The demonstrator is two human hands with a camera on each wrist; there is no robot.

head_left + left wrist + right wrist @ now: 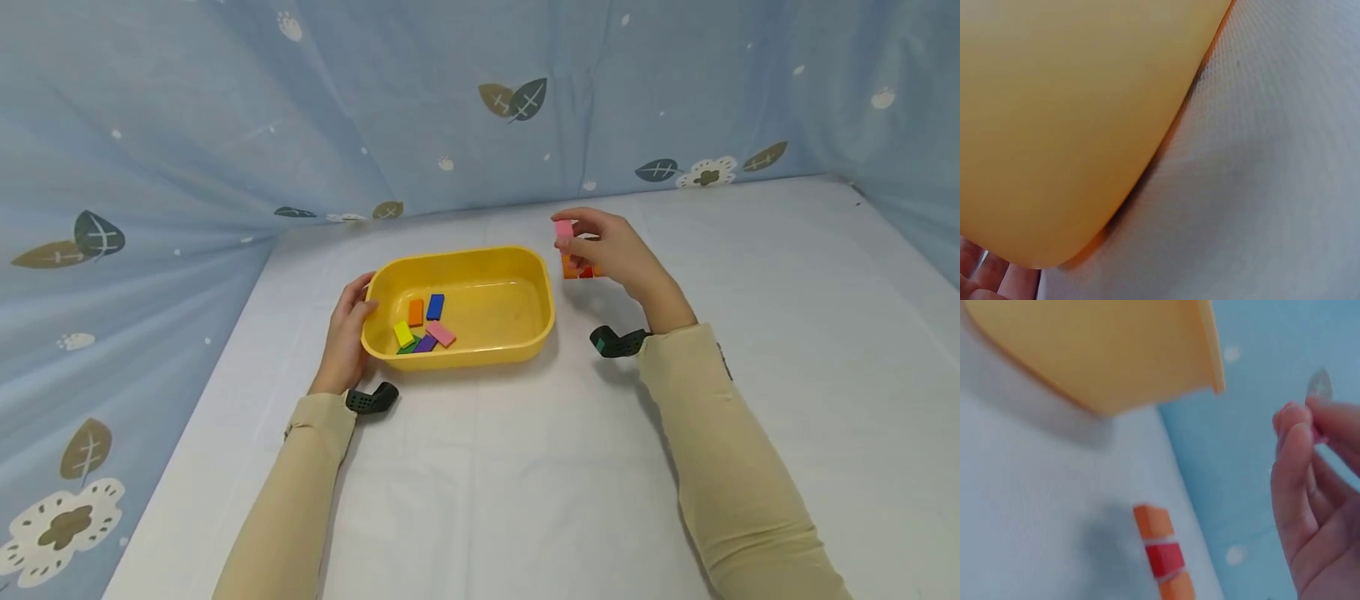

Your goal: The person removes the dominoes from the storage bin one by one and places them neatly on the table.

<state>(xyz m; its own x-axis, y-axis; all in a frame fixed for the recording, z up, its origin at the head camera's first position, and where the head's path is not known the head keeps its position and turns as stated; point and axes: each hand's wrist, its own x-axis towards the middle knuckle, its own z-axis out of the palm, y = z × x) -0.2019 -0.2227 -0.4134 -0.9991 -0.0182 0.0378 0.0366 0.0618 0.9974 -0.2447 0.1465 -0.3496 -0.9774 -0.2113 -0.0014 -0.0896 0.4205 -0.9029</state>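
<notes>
A yellow plastic tub (480,360) stands on the white cloth, holding several small coloured blocks. My left hand (347,333) grips its left end, thumb over the rim and fingers along the outer wall. My right hand (611,250) pinches a pink block (563,228) between thumb and fingers, to the right of the tub. In the right wrist view the block is mostly hidden by the fingertips. Below that hand, an orange block (1155,522), a red block (1164,559) and another orange block (1177,587) stand in a row with narrow gaps.
Inside the tub, at its left, are an orange block (416,312), a blue block (436,307), a yellow block (403,334), a pink block (441,333), a purple block (425,343) and a green one. A blue patterned curtain (450,108) hangs behind the table.
</notes>
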